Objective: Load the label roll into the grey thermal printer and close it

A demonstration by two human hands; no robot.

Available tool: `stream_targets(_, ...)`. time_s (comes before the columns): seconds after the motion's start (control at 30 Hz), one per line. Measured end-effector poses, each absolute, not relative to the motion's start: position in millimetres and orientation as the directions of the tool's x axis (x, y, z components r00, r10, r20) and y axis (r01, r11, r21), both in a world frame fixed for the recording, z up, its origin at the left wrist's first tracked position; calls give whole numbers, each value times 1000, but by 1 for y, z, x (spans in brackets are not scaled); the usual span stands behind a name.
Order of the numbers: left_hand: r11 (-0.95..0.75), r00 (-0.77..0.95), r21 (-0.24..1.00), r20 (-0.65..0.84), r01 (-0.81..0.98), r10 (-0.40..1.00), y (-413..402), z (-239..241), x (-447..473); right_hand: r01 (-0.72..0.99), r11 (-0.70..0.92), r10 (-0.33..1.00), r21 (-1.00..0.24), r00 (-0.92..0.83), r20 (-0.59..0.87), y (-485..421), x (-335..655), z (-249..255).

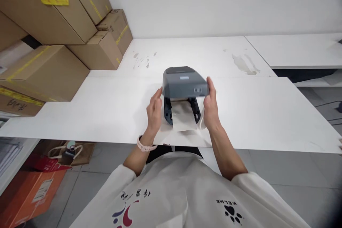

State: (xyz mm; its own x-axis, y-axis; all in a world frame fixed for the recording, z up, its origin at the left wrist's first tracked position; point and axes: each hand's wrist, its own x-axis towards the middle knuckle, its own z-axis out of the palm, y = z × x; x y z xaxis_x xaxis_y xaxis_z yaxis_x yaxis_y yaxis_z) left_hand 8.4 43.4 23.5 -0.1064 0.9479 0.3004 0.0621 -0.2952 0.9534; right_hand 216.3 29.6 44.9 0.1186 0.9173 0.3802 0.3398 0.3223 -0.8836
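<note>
A dark grey label printer (167, 111) stands on the white table in front of me, its cover (184, 84) raised and tilted above the base. From the base a strip of white label paper (184, 115) runs out toward me. My left hand (155, 110) presses its fingers against the cover's left side. On the opposite side, my right hand (211, 105) grips the cover's right front corner, thumb and fingers partly hidden behind it. The cover is slightly blurred. Beside my right hand, a pale loop (202, 121) that I cannot identify lies by the base.
Brown cardboard boxes (45, 73) with yellow tape are stacked on the table's left. Behind the white table (256, 114) rises a white wall. A lower shelf (315, 76) stands at the right. On the floor at lower left are an orange box (40, 196) and a paper bag (84, 153).
</note>
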Motion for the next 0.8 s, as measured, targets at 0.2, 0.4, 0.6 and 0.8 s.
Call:
stream_targets(0.2, -94, -98, 975, 115, 201, 988, 109, 16, 6, 534, 446, 823, -719, 70, 563, 137, 217, 100)
stream_targets(0.4, -6, 23, 970, 0, 243, 1000, 109, 0, 14, 580, 413, 856, -702, 17, 517, 226, 229, 113)
stream_targets(0.6, 32, -38, 991, -28, 131, 999, 111, -1, 23, 671, 532, 666, -516, 45, 745, 172, 218, 121)
stream_targets(0.8, -4, -69, 995, 11, 97, 998, 118, -12, 26, 770, 505, 858, -391, -496, 131, 142, 205, 89)
